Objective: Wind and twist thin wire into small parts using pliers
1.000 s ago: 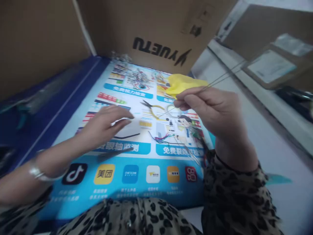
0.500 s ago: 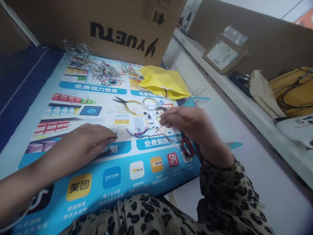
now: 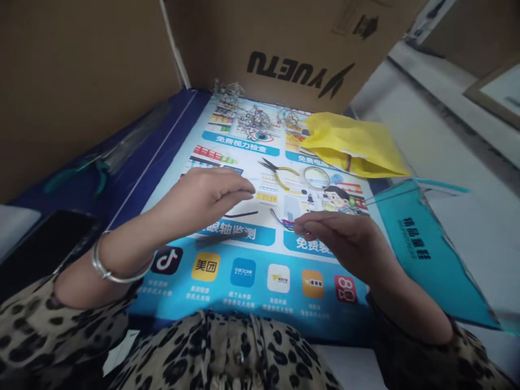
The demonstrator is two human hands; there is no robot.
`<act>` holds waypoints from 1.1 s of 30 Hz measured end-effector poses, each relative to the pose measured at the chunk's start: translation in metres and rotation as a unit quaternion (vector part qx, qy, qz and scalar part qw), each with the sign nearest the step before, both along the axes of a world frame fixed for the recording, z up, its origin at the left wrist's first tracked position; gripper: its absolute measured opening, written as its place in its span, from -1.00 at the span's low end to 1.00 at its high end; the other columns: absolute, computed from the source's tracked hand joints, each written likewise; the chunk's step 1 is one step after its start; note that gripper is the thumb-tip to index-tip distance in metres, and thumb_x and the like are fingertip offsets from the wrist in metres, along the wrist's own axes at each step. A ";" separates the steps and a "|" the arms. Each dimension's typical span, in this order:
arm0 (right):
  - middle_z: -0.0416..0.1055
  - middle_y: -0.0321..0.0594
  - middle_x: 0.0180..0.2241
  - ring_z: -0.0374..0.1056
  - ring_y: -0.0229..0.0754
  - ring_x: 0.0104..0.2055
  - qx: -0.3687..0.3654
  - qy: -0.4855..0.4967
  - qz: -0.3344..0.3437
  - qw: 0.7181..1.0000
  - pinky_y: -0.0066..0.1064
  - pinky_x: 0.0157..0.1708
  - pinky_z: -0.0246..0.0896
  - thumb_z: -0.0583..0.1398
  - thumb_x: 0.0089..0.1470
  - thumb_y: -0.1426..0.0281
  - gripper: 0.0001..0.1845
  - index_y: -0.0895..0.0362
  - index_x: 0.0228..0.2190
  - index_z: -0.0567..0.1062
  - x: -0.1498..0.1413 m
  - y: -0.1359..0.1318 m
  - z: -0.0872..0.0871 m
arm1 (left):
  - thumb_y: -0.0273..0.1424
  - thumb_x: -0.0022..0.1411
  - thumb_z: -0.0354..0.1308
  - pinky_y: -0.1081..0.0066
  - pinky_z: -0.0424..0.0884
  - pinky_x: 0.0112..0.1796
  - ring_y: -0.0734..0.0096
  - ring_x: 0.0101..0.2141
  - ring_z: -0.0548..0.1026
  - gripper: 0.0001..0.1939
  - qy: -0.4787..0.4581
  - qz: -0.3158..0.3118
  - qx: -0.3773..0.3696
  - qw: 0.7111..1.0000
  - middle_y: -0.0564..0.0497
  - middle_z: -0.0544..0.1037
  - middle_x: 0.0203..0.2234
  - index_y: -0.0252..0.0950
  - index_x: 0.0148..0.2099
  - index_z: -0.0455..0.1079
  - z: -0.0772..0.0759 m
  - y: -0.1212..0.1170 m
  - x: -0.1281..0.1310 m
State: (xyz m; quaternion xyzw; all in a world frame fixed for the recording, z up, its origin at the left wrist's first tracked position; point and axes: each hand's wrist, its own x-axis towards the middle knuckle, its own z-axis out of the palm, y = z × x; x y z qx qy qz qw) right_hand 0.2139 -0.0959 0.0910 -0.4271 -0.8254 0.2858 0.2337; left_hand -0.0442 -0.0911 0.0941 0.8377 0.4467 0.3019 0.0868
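My left hand point(image 3: 211, 196) is held over the printed sheet point(image 3: 239, 249), fingers pressed together with the thumb; anything between them is too small to make out. Under it lies a thin dark curved piece point(image 3: 244, 215). My right hand point(image 3: 347, 233) pinches at a small bundle of purple, blue and red threads point(image 3: 282, 220). Thin dark lines point(image 3: 396, 195) show beyond that hand; what they belong to is unclear. Pliers with yellow handles point(image 3: 280, 174) rest beyond the hands, jaws apart, beside a clear round ring point(image 3: 317, 177).
A yellow pouch point(image 3: 353, 143) lies at the back right, near tangled wire pieces point(image 3: 255, 119). A cardboard box point(image 3: 292, 38) stands behind. Teal-handled pliers point(image 3: 99, 176) and a dark phone-like slab point(image 3: 46, 246) are at left. A teal bag point(image 3: 422, 244) is at right.
My view has swung left, bringing the teal-handled pliers into sight. My right hand has moved onto the threads, and the red-handled scissors are no longer visible. My left hand has risen off the sheet.
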 end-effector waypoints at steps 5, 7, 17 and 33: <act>0.52 -0.30 -0.31 0.43 -0.25 -0.25 0.108 -0.043 0.097 0.988 -0.49 -0.23 0.29 0.04 0.16 0.37 -0.76 0.09 -0.33 0.51 -0.033 0.000 -0.002 | -0.38 0.19 0.06 0.46 0.37 -0.24 0.42 -0.26 0.49 -0.81 -0.094 -0.042 -0.031 0.994 0.02 0.56 -0.31 -0.27 -0.19 0.46 0.002 -0.009 0.012; 0.52 -0.28 -0.39 0.43 -0.25 -0.34 0.147 -0.080 0.107 0.980 -0.50 -0.36 0.27 0.00 0.18 0.35 -0.71 0.12 -0.37 0.51 -0.044 0.000 -0.009 | -0.41 0.18 0.08 0.45 0.38 -0.21 0.42 -0.24 0.48 -0.81 -0.129 -0.073 -0.039 0.988 -0.01 0.55 -0.29 -0.27 -0.16 0.45 -0.004 -0.010 0.017; 0.47 -0.27 -0.51 0.36 -0.27 -0.51 0.193 -0.109 0.071 0.972 -0.51 -0.53 0.10 -0.04 0.20 0.31 -0.62 0.12 -0.46 0.50 -0.053 0.002 -0.027 | -0.49 0.23 -0.01 0.41 0.36 -0.15 0.42 -0.18 0.44 -0.78 -0.189 -0.159 -0.093 0.964 -0.05 0.50 -0.23 -0.29 -0.14 0.42 -0.025 -0.008 0.018; 0.49 -0.27 -0.39 0.38 -0.29 -0.39 0.045 0.024 0.030 0.998 -0.48 -0.37 0.23 0.06 0.13 0.38 -0.75 0.14 -0.46 0.51 -0.039 0.017 -0.036 | -0.46 0.10 -0.01 0.35 0.28 -0.41 0.23 -0.36 0.43 -0.86 0.287 0.030 -0.167 0.943 -0.09 0.45 -0.38 -0.32 -0.30 0.36 -0.057 -0.038 0.006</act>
